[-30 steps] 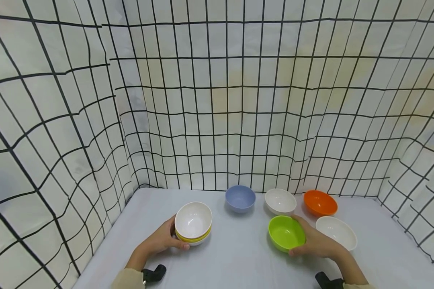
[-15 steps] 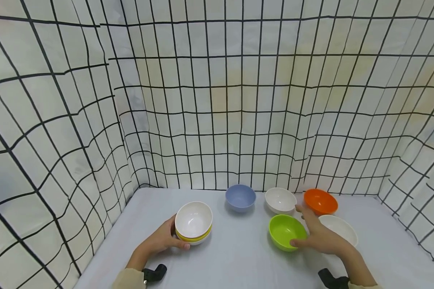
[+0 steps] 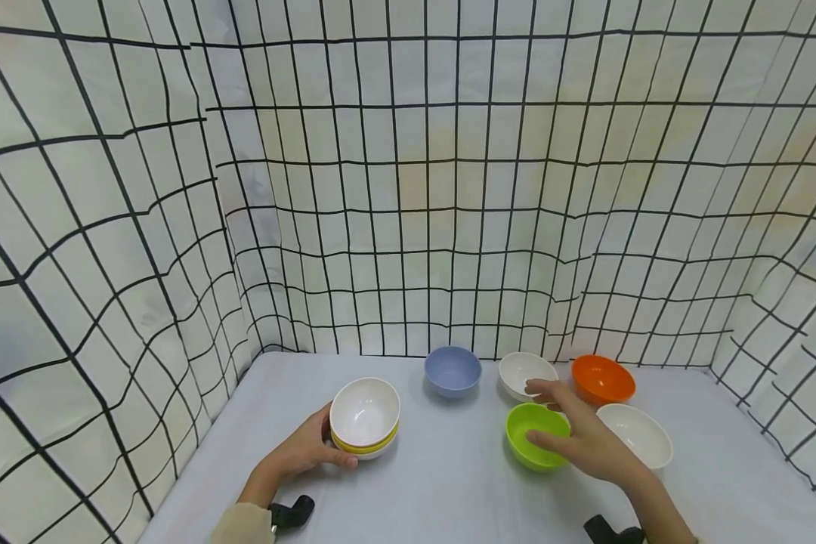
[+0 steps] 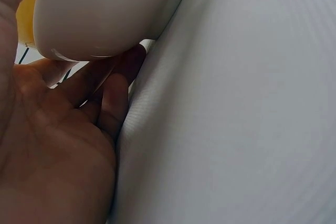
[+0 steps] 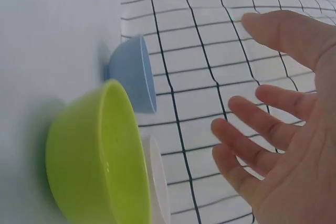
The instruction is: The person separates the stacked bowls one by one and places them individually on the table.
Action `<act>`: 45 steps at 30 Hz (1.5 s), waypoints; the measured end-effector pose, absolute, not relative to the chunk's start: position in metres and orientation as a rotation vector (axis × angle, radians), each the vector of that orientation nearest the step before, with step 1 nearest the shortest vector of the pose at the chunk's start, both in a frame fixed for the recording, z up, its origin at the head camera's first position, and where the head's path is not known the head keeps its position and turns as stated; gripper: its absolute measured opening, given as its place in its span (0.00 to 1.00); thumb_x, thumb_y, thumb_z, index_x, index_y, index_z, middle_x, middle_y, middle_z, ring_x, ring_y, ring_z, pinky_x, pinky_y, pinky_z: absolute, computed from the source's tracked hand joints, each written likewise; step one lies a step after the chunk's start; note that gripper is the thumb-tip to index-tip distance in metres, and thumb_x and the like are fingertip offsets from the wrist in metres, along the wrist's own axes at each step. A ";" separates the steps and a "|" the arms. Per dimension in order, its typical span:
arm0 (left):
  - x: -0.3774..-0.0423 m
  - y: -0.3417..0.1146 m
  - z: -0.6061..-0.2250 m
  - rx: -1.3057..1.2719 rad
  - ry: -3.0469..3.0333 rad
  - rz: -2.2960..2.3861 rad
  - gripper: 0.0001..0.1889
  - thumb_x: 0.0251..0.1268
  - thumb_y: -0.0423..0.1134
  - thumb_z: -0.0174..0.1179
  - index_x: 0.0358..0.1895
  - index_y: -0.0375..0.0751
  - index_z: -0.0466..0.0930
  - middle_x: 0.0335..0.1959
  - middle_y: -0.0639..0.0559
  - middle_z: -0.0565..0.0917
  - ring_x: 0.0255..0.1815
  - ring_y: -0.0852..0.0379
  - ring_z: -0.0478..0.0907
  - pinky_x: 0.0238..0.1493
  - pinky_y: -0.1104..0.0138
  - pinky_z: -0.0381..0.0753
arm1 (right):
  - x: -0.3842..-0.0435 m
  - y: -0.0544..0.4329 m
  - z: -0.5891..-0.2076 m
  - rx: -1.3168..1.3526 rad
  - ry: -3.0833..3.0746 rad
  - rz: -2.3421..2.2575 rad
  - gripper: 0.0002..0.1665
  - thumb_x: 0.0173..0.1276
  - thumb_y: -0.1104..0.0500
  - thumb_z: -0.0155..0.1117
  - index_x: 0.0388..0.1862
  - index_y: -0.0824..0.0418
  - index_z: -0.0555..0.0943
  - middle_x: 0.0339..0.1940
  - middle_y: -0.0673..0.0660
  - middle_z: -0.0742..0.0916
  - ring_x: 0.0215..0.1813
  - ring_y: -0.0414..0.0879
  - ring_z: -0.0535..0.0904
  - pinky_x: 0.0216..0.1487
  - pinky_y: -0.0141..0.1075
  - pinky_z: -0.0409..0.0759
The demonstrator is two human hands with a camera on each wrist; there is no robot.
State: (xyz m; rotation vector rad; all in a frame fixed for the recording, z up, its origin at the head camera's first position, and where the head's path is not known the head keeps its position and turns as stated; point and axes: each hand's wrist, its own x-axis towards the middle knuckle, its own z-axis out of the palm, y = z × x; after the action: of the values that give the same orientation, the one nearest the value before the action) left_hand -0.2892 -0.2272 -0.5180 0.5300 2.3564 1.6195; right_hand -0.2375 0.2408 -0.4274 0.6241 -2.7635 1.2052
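In the head view my left hand (image 3: 302, 449) holds a stack of bowls (image 3: 365, 414) at its left side, thumb in front and fingers behind. A white bowl tops the stack, a yellow rim shows under it, and white shows at the bottom. The left wrist view has curled fingers (image 4: 113, 103) beside the white lowest bowl (image 4: 105, 14). My right hand (image 3: 588, 438) hovers over the right side of a lime green bowl (image 3: 522, 447), hiding part of it. In the right wrist view its fingers are spread, apart from the green bowl (image 5: 79, 156), with nothing held.
Behind the green bowl stand a blue bowl (image 3: 452, 372), a white bowl (image 3: 520, 370) and an orange bowl (image 3: 602, 379). Another white bowl (image 3: 642, 434) sits right of my right hand. White walls with a black grid (image 3: 421, 227) enclose the white table (image 3: 435, 499).
My right hand has let go of the green bowl's right side and risen over it, fingers shifting left. The green bowl stays in place. My left hand and the stack have not moved.
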 end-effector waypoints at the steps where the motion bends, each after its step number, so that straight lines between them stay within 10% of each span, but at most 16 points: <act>1: -0.289 -0.227 -0.518 0.535 2.357 1.617 0.58 0.46 0.39 0.82 0.81 0.42 0.53 0.76 0.43 0.69 0.78 0.40 0.63 0.79 0.44 0.58 | -0.237 0.238 -0.428 0.638 -2.744 1.205 0.40 0.64 0.50 0.75 0.73 0.44 0.68 0.68 0.50 0.80 0.67 0.58 0.77 0.67 0.60 0.77; 6: -0.289 -0.227 -0.517 0.555 2.344 1.624 0.59 0.46 0.38 0.82 0.81 0.42 0.53 0.76 0.43 0.68 0.79 0.39 0.62 0.79 0.46 0.58 | -0.234 0.221 -0.428 0.732 -2.641 1.229 0.33 0.66 0.52 0.74 0.68 0.43 0.72 0.61 0.42 0.83 0.61 0.49 0.80 0.66 0.43 0.81; 17: -0.288 -0.227 -0.518 0.540 2.351 1.619 0.59 0.47 0.39 0.82 0.81 0.41 0.52 0.77 0.43 0.68 0.79 0.39 0.63 0.79 0.42 0.57 | -0.230 0.180 -0.429 0.782 -2.593 1.281 0.28 0.68 0.45 0.72 0.65 0.43 0.74 0.59 0.41 0.84 0.61 0.42 0.81 0.66 0.40 0.81; 45: -0.286 -0.228 -0.516 0.579 2.361 1.608 0.58 0.47 0.39 0.81 0.81 0.39 0.52 0.74 0.40 0.70 0.76 0.38 0.65 0.78 0.37 0.58 | -0.285 0.040 -0.475 0.754 -2.718 1.709 0.61 0.57 0.39 0.77 0.81 0.56 0.57 0.79 0.60 0.64 0.76 0.61 0.64 0.69 0.60 0.71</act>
State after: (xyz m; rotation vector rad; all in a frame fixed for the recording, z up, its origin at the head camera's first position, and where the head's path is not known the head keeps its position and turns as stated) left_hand -0.2864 -0.2277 -0.5158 0.5794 2.3611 1.6081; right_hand -0.2853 0.0400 -0.4747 0.7535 -2.7179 1.7095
